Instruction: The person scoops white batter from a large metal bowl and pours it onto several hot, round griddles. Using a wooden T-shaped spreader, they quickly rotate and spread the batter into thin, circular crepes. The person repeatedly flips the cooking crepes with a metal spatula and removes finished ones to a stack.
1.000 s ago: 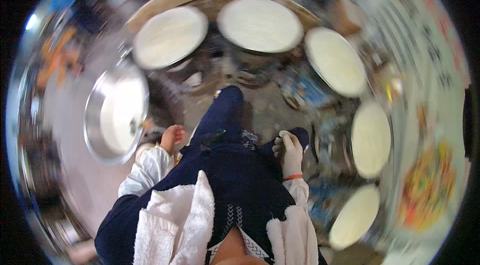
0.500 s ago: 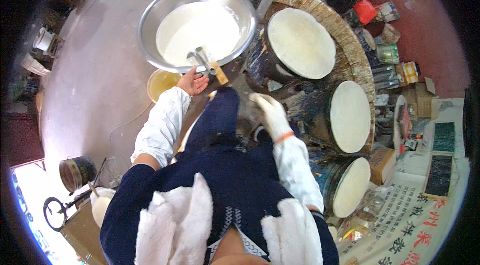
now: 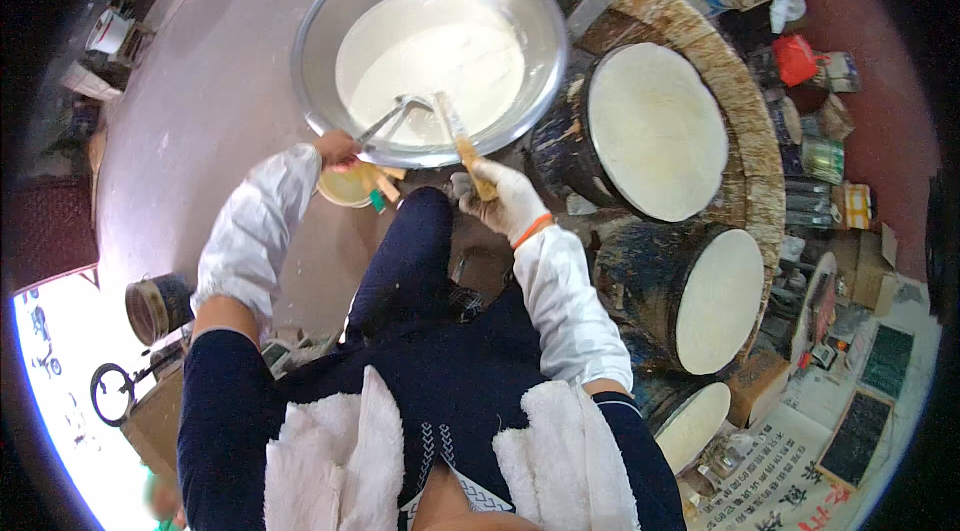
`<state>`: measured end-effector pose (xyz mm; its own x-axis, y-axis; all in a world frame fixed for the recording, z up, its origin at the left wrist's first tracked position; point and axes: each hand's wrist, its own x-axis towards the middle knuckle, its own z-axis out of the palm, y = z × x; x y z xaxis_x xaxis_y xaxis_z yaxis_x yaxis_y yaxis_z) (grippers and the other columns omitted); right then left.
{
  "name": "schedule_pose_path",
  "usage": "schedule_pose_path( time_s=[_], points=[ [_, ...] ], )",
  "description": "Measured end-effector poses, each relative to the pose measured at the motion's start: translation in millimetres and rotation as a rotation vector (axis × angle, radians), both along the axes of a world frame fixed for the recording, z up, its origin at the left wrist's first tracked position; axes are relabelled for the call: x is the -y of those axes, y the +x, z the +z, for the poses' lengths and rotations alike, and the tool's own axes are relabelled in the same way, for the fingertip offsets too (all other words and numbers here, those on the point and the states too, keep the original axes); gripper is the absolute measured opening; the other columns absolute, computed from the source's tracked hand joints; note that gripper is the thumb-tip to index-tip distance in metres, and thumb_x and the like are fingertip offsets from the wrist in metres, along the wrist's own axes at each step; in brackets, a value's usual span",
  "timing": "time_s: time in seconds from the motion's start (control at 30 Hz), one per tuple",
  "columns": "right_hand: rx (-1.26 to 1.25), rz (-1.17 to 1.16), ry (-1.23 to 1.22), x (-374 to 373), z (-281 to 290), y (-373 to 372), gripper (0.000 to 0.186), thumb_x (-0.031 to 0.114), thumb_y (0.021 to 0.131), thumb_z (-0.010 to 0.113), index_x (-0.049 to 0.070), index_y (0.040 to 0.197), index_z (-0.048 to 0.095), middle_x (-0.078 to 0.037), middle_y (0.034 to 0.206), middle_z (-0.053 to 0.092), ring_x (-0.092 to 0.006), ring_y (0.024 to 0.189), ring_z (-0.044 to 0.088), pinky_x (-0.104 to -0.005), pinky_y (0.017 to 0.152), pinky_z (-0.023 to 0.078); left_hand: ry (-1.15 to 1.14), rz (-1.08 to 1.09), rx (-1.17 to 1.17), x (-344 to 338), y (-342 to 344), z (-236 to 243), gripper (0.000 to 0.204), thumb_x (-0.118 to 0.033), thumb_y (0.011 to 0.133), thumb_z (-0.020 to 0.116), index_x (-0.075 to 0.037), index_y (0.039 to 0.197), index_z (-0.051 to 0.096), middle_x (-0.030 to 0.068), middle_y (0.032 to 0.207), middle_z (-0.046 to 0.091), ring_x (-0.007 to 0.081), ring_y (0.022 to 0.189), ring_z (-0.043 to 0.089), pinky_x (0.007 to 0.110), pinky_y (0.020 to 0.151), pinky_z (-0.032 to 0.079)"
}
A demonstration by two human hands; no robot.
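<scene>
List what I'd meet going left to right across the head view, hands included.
White bucket, left hand, gloved right hand, topmost pale disc, red bundle, green board. Left out: the metal basin, which spans both hands' places.

Down to my right, I see a pale banner [image 3: 775,476] lettered with lines of small black characters, larger black ones beside them, and a bit of red lettering. Above it, any writing on the green board [image 3: 888,362] and the dark board [image 3: 857,438] is too faint for me.
</scene>
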<state>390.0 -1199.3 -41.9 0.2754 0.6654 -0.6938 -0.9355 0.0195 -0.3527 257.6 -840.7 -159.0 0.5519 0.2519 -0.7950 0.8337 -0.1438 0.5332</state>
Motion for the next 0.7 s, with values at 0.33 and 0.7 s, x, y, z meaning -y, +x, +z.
schedule_pose_path(
  time_s=[0.33,0.7],
  points=[
    [0.588,0.429,-0.351,48,65,34,0.047,0.017,0.099,0.050,0.008,0.145,0.045,-0.002,0.076,0.056,-0.0091,0.053,0.048,-0.0259,0.042,0.037,0.873,-0.432,-0.039,57,24,60,0.038,-0.038,0.099,0.051,-0.005,0.112,0.065,0.0200,0.105,0.071,0.0379,0.098,0.069,0.050,0.082,0.053],
    [1.082,0.580,-0.517,81,69,14,0.046,0.014,0.098,0.049,0.006,0.143,0.049,-0.002,0.078,0.058,-0.0095,0.051,0.055,-0.0254,0.045,0.045,1.080,-0.606,0.228,23,2,96,0.028,-0.026,0.103,0.044,-0.009,0.121,0.056,0.0175,0.102,0.068,0.0409,0.089,0.067,0.053,0.074,0.051]
  ],
)
